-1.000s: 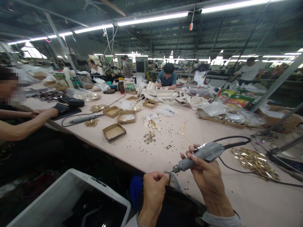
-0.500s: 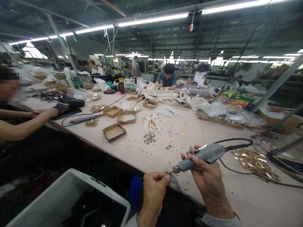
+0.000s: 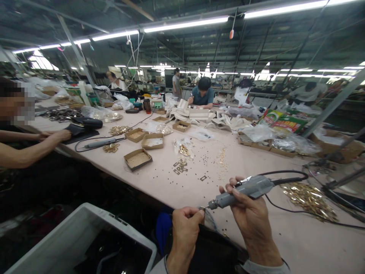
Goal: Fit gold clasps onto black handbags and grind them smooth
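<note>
My right hand (image 3: 251,217) is wrapped around a grey electric screwdriver (image 3: 242,192), which tilts down to the left. Its bit meets a small metal fitting (image 3: 203,210) at the fingertips of my left hand (image 3: 185,232). The left thumb and fingers pinch this fitting, which is partly hidden by them. Below both hands lies a dark piece (image 3: 213,251), perhaps a bag, in shadow; I cannot make out how it joins the fitting. Tiny dark screws (image 3: 222,220) are scattered on the table (image 3: 302,243) beside the tool.
A pale plastic bin (image 3: 85,213) with dark pieces inside stands at lower left. Gold metal parts (image 3: 310,199) are heaped at right beneath the tool's cable (image 3: 291,173). Cardboard trays (image 3: 138,160) and rectangular fittings (image 3: 180,166) lie mid-table. A co-worker's arms (image 3: 31,150) reach in at left.
My hands hold nearly the same pose; the screwdriver's rear end and cable have shifted slightly right. In the background, a standing person has moved right, and another at right has bent down.
</note>
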### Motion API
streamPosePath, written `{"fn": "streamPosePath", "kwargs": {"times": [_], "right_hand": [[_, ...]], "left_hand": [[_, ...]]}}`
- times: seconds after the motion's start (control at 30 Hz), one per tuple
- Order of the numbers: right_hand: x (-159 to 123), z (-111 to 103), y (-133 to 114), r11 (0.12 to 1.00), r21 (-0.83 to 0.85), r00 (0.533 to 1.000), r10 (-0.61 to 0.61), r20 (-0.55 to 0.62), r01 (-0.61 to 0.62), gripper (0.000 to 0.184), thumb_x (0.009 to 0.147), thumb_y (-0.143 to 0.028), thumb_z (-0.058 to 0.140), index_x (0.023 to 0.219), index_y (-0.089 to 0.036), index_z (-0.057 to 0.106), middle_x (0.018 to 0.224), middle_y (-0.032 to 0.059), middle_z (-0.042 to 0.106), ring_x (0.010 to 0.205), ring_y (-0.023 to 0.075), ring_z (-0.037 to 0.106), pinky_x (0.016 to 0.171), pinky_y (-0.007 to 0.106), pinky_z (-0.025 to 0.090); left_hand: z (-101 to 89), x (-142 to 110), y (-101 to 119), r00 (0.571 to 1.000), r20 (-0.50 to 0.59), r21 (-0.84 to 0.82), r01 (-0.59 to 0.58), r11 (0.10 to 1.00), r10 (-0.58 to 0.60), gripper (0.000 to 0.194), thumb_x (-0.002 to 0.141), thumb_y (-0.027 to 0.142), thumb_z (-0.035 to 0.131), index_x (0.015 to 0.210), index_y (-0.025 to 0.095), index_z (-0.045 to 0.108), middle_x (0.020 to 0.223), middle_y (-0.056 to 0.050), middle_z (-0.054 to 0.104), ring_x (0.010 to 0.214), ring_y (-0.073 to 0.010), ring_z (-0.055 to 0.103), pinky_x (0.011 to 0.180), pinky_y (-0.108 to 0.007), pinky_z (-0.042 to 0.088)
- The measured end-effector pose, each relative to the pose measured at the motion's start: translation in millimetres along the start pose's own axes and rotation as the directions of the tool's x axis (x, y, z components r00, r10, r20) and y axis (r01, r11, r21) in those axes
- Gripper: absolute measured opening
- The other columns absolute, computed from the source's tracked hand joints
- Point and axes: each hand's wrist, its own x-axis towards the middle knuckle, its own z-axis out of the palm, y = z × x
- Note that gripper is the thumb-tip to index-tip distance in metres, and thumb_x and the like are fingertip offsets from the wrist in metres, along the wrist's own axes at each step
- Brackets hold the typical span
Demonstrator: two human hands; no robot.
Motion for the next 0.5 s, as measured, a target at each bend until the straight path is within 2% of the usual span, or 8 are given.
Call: {"fn": "streamPosePath", "kwargs": {"times": [0.17,0.33,0.5], "right_hand": [[0.0,-1.0,1.2,1.000,0.020,1.000,0.006,-0.015,-0.006,0.042,0.067,-0.017,0.089,0.103,-0.025,0.070,0.100,0.0000,0.063,0.086,0.0157,0.064,0.099,0.050,0.053],[-0.7,-0.9,2.5,1.000,0.011,1.000,-0.002,-0.018,0.002,0.039,0.068,-0.018,0.089,0.102,-0.026,0.071,0.099,-0.0004,0.064,0.086,0.0156,0.063,0.102,0.052,0.051],[-2.7,1.3,1.8,1.000,0.005,1.000,-0.017,-0.018,0.018,0.041,0.066,-0.019,0.090,0.101,-0.027,0.071,0.099,0.0000,0.063,0.083,0.0161,0.062,0.102,0.056,0.051]], "left_hand": [[0.5,0.8,0.0,1.000,0.009,-0.016,0.013,1.000,-0.013,0.026,0.062,0.037,0.081,0.052,0.014,0.073,0.043,0.000,0.054,0.041,-0.0108,0.042,0.042,-0.023,0.028],[-0.3,-1.4,2.8,1.000,0.012,-0.029,0.012,1.000,-0.011,0.031,0.062,0.042,0.083,0.052,0.014,0.072,0.041,0.000,0.051,0.039,-0.0103,0.040,0.041,-0.023,0.027],[0.4,-0.8,-0.8,1.000,-0.024,-0.025,-0.005,1.000,0.005,0.028,0.063,0.038,0.082,0.053,0.014,0.073,0.042,0.000,0.053,0.040,-0.0102,0.042,0.041,-0.023,0.028]]}}
